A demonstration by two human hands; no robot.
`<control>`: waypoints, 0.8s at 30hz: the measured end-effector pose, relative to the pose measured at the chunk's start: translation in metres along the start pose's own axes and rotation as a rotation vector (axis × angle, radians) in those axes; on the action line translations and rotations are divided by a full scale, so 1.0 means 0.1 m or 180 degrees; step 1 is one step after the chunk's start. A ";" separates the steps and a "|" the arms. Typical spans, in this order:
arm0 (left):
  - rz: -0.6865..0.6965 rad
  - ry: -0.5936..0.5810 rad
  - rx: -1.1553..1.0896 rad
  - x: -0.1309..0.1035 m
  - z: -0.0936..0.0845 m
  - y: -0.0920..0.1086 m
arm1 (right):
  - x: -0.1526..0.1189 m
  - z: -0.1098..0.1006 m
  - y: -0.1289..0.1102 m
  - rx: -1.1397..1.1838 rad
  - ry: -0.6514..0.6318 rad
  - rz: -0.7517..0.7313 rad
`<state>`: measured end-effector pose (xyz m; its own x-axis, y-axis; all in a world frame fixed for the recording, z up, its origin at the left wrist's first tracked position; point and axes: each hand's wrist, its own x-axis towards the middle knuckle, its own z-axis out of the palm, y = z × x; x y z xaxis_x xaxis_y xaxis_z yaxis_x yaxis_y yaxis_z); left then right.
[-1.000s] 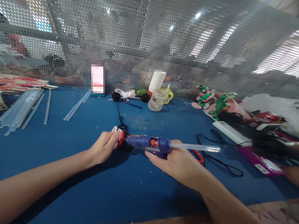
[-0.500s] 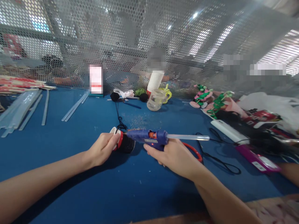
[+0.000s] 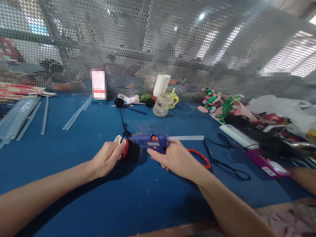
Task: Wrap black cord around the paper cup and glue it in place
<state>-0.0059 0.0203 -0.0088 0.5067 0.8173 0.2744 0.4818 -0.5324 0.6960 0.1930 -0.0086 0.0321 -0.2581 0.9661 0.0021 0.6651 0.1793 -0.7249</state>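
My left hand [image 3: 107, 158] grips the white rim of a cup [image 3: 133, 151], which lies on its side, wrapped in black cord with a red band near the rim. In my right hand [image 3: 176, 158] is a blue glue gun [image 3: 150, 139], its nozzle at the upper side of the cup. A clear glue stick [image 3: 186, 138] sticks out of the gun's back, and a small red light glows on its side. Black yarn [image 3: 122, 118] runs from a black ball [image 3: 119, 102] to the cup. My right fingertips are partly hidden behind the gun.
Glue sticks [image 3: 18, 118] lie at the left. Along the back stand a phone [image 3: 98, 85], stacked paper cups [image 3: 161, 86] and a clear jar [image 3: 161, 106]. A power strip [image 3: 266, 163], cables and flower crafts [image 3: 209, 100] are at the right, where another person's arm [image 3: 302, 179] shows.
The view has shifted slightly. My right hand and the glue gun have moved a little left relative to the cup, and less of the glue stick shows behind the gun.
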 end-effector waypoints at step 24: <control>0.0541 0.0017 0.0446 -0.02 -0.01 -0.03 | 0.74 -0.15 0.80 -0.0217 0.1008 0.1322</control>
<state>-0.0085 0.0206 -0.0107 0.5855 0.7141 0.3837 0.4846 -0.6877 0.5406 0.2376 0.0795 -0.0158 0.2544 0.9652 -0.0600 0.7132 -0.2292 -0.6625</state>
